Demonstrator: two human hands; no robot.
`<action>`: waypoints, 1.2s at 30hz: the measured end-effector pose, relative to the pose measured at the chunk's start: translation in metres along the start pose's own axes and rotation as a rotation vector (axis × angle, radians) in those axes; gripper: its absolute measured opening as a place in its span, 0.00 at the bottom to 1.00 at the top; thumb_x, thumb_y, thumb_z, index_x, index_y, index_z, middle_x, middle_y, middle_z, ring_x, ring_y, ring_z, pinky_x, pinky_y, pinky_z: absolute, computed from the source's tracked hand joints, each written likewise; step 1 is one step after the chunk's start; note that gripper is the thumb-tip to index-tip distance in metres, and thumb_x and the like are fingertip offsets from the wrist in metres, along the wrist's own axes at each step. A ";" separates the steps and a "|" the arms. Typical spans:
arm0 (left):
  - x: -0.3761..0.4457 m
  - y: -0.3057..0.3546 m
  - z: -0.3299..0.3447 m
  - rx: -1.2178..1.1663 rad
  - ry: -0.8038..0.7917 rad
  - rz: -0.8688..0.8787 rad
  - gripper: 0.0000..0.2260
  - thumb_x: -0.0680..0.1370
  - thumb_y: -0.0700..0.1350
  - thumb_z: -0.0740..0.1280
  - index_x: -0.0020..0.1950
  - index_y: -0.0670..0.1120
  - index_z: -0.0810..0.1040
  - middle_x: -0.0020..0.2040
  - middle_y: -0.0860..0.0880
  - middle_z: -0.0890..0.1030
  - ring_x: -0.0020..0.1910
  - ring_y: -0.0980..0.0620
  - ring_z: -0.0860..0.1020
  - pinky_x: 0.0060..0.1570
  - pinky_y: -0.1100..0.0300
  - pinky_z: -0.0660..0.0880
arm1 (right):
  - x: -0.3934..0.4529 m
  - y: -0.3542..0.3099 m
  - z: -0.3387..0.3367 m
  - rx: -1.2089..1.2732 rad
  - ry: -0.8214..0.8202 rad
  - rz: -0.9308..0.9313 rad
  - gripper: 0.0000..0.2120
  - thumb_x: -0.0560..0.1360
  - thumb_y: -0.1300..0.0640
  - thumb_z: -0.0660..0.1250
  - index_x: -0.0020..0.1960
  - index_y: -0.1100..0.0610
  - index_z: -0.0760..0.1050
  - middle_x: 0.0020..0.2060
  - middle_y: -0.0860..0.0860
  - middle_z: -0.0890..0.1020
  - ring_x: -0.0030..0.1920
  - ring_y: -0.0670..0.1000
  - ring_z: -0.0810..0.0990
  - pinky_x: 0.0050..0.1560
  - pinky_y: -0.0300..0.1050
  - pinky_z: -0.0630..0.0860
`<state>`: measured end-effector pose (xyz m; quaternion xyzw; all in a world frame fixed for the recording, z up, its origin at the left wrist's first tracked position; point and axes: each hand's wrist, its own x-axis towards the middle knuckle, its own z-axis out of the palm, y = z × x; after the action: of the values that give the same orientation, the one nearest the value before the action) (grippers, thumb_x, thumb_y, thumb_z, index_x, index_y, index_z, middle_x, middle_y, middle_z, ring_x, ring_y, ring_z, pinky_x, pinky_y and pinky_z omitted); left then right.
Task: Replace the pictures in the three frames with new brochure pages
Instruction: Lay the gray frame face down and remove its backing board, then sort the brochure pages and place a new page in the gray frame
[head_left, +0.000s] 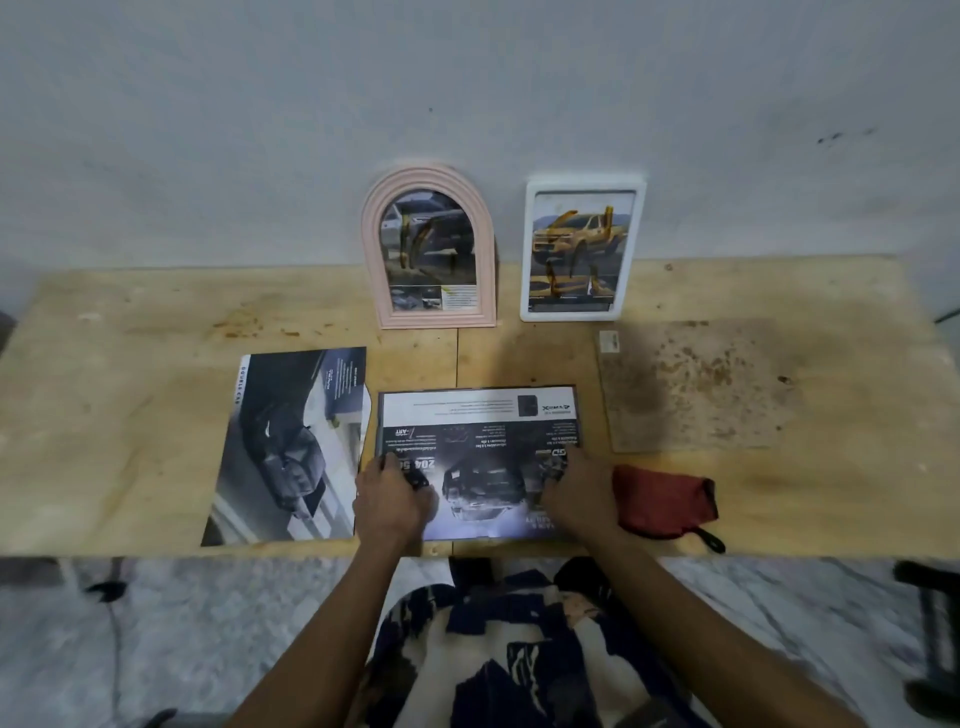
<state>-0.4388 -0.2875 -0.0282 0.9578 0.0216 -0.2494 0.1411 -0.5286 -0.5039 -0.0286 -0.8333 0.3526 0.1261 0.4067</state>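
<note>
A brochure page (478, 431) with a dark car picture lies upside down to me in a thin dark frame at the table's near middle. My left hand (392, 496) rests on its left part with curled fingers, and my right hand (574, 491) rests on its right part. Whether either hand grips anything is unclear. A second brochure page (291, 447) with a grey car lies loose to the left. Against the wall stand a pink arched frame (428, 249) and a white rectangular frame (582, 249), each holding a car picture.
A red cloth (665, 501) lies just right of my right hand near the table's front edge. A stained brown backing board (696, 384) lies flat at the right. The wooden table (130, 364) ends at the wall behind and at my lap in front.
</note>
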 end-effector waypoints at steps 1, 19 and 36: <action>0.002 -0.004 0.003 -0.012 0.001 0.001 0.21 0.75 0.50 0.71 0.64 0.43 0.73 0.68 0.43 0.71 0.67 0.40 0.69 0.62 0.43 0.73 | -0.004 -0.002 0.002 -0.004 0.007 0.009 0.14 0.67 0.54 0.60 0.53 0.50 0.73 0.50 0.50 0.78 0.48 0.55 0.77 0.50 0.51 0.78; 0.014 0.005 0.009 -0.180 0.031 -0.191 0.21 0.75 0.52 0.72 0.63 0.44 0.74 0.66 0.40 0.70 0.67 0.37 0.67 0.62 0.40 0.71 | 0.008 -0.003 0.017 -0.004 0.051 0.136 0.20 0.63 0.51 0.63 0.55 0.51 0.74 0.51 0.52 0.80 0.54 0.58 0.76 0.59 0.56 0.74; 0.007 0.012 0.005 -0.112 0.030 -0.136 0.25 0.74 0.47 0.73 0.69 0.43 0.71 0.69 0.39 0.68 0.68 0.36 0.66 0.65 0.44 0.68 | 0.003 -0.024 -0.003 0.310 0.055 0.150 0.31 0.65 0.56 0.78 0.63 0.52 0.68 0.52 0.47 0.80 0.46 0.44 0.78 0.43 0.33 0.73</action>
<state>-0.4337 -0.3006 -0.0331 0.9484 0.1025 -0.2425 0.1768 -0.5096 -0.4976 -0.0139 -0.7350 0.4397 0.0774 0.5102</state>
